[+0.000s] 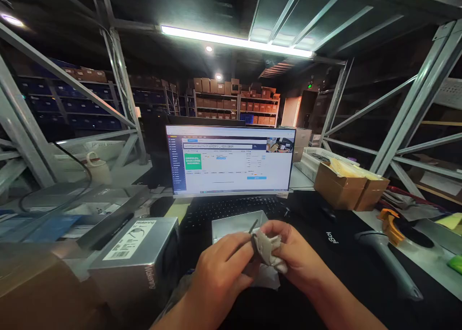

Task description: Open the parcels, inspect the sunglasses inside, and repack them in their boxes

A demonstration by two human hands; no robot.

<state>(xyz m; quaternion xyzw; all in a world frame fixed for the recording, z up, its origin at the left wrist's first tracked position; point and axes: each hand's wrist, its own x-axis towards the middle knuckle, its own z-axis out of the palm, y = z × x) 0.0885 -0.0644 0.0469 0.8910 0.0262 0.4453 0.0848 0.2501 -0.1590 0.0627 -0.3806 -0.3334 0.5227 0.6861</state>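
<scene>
My left hand [222,267] is closed round a slim dark item [253,225] whose thin end sticks up past the fingers. The rest of it is hidden, so its kind is unclear. A crumpled off-white cloth [269,249] is pinched in my right hand [294,248], pressed against the dark item. Behind my hands lies an open pale box [236,222], partly covered by them. White paper or film [266,278] shows below the cloth. To the left stands a silver box [133,258] with a white label, printed "Wokening".
A monitor [231,176] and black keyboard [231,209] stand ahead on a black desk mat [314,262]. Rightward are a mouse [327,213], barcode scanner [391,260], orange tape dispenser [391,226] and cardboard boxes [339,188]. A clear tray [119,205] lies left; metal shelf posts flank the desk.
</scene>
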